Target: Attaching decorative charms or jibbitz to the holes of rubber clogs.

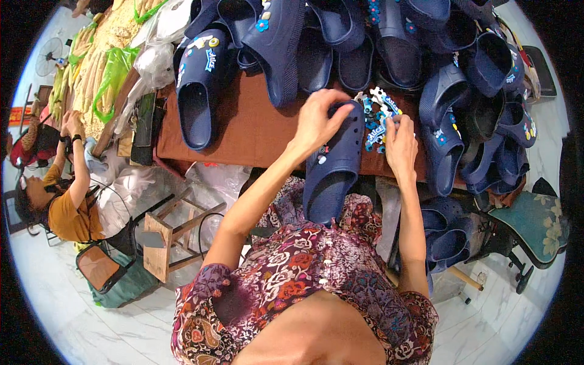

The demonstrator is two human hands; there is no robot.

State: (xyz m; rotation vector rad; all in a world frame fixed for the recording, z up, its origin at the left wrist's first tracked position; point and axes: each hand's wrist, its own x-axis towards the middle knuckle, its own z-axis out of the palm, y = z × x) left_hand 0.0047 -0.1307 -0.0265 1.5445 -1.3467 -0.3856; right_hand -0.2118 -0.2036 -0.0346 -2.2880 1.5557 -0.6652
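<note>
A navy clog with holes in its upper hangs over the table's front edge, its heel toward my body. My left hand grips it at the toe, thumb across the top and the other fingers round the far side. A few small charms sit on the clog's left side. Just right of it lies a pile of white, blue and black shoe charms. My right hand is at the pile's right edge with its fingertips pinched together; whatever they hold is hidden.
Navy clogs with charms crowd the back and right of the brown-covered table. More clogs are heaped below right, near a green chair. At left stand a wooden stool and a person in an orange top.
</note>
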